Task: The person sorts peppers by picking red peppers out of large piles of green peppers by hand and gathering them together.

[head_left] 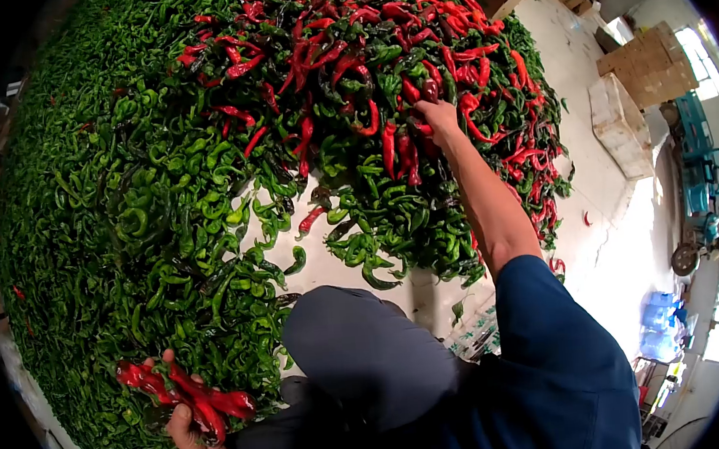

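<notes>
red bunch (213, 401): several long peppers, gathered crosswise in your left hand (189, 436), low at the left above the green heap (135, 217).
left grip: your thumb and fingers are closed round the bunch; the crossed lay probably lets one hand pin them all together.
left arm: held off to the side, likely so the peppers stay clear of your bent knee (351, 335) and your reach.
right hand (438, 119): stretched into the mixed heap (246, 66), fingertips at a dark red pepper (430, 91); you can't tell from here whether they have closed on it.
bare floor (325, 274): a pale strip beside your knee, perhaps left as room to crouch; a stray red pepper (312, 220) lies on it.
pepper skin: glossy, bright to deep red, long and tapering; some others in the mixed heap look nearly black, and the green ones curl.
</notes>
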A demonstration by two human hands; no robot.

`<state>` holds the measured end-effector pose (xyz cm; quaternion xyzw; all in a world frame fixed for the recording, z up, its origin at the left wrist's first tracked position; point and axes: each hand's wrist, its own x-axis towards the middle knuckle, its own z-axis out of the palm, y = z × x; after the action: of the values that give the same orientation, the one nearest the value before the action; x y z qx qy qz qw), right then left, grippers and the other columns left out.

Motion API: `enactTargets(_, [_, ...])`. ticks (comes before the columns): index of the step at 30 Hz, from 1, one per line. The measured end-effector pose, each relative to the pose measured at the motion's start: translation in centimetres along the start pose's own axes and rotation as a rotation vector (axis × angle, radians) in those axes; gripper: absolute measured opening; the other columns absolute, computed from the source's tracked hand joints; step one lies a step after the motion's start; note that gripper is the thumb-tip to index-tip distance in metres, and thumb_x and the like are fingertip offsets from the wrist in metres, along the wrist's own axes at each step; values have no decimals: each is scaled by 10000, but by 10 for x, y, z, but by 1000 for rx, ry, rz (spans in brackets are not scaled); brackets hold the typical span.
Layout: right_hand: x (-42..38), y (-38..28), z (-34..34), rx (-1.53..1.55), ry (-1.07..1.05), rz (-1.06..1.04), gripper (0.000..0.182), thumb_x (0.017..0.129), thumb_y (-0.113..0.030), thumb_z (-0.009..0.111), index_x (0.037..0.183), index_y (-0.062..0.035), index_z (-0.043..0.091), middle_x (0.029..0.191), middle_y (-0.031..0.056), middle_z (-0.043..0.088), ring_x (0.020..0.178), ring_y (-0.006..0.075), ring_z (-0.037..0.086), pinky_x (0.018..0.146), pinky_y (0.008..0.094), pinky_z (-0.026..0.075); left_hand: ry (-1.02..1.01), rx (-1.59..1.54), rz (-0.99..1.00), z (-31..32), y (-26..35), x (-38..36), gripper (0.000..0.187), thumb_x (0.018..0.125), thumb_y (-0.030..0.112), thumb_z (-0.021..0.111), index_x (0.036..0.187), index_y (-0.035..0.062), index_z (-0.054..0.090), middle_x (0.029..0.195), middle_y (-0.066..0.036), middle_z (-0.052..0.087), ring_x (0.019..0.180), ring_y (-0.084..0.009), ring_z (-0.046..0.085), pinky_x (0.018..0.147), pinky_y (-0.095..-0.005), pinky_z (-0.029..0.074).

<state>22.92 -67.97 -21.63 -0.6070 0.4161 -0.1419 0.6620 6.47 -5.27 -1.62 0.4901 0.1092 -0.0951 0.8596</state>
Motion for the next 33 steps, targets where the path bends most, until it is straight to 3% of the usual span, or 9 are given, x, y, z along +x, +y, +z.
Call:
enactTargets(3, [-8, -3, 20, 186, 81, 50, 198, 791, -78, 735, 951, -16, 636, 816, 76, 641, 632, 218, 646, 527, 351, 536, -23, 2, -16, 7, 0, 8, 947, 748, 103, 799, 1515, 147, 245, 1485, -153, 400, 984, -266, 651, 730, -376, 612])
enactTargets(7, [25, 10, 49, 270, 349, 33, 248, 737, -47, 780, 904, 33, 614, 837, 108, 640, 670, 233, 640, 548, 379, 532, 33, -10, -74, 18, -7, 11, 922, 734, 91, 799, 1497, 133, 282, 1472, -163, 411, 982, -280, 655, 746, -406, 609])
enactTargets(11, [13, 4, 56, -129, 490, 31, 310, 723, -66, 796, 982, 29, 657, 887, 114, 680, 720, 204, 625, 619, 373, 506, 20, 16, -100, 27, -9, 10, 891, 724, 67, 787, 1479, 114, 314, 1430, -170, 461, 960, -286, 662, 757, -419, 608])
enactTargets(16, [-6, 7, 59, -541, 496, -300, 452, 690, -243, 727, 1113, -88, 684, 944, 185, 713, 899, 376, 675, 822, 436, 512, 31, 36, -63, 24, -8, 8, 875, 725, 68, 788, 1465, 106, 323, 1412, -186, 468, 961, -277, 663, 739, -427, 625])
enactTargets(22, [22, -2, 52, -834, 478, -378, 439, 701, -191, 702, 1124, -77, 683, 933, 186, 713, 908, 365, 681, 821, 426, 518, 48, -12, -62, 22, -11, 14, 902, 711, 44, 771, 1475, 101, 294, 1419, -184, 444, 964, -297, 651, 739, -455, 624])
enactTargets(25, [35, 6, 51, -477, 486, -402, 403, 691, -140, 723, 1077, -30, 686, 912, 141, 722, 867, 291, 691, 811, 398, 522, 43, 32, -64, 32, -11, 19, 912, 712, 86, 805, 1474, 103, 305, 1412, -178, 466, 946, -275, 653, 745, -419, 613])
enactTargets(26, [41, 6, 46, -371, 371, -395, 314, 704, -46, 727, 1011, 3, 685, 879, 96, 712, 780, 215, 671, 763, 365, 533, 46, 38, -67, 33, -12, 19, 915, 709, 87, 807, 1475, 103, 307, 1408, -177, 471, 942, -274, 652, 747, -419, 611])
enactTargets(30, [20, -16, 27, 13, 96, -295, 218, 755, 61, 693, 962, -4, 677, 826, 74, 677, 669, 179, 633, 596, 319, 525, 49, 0, -89, 33, -15, 18, 891, 697, 26, 762, 1466, 91, 317, 1388, -177, 484, 934, -291, 655, 719, -432, 626])
enactTargets(33, [-9, -35, 1, 125, -57, -173, 241, 745, 64, 699, 977, 5, 664, 847, 69, 684, 719, 160, 641, 634, 308, 526, 47, 17, -57, 34, -14, 16, 893, 693, 29, 765, 1464, 89, 319, 1390, -176, 483, 933, -287, 654, 714, -421, 624])
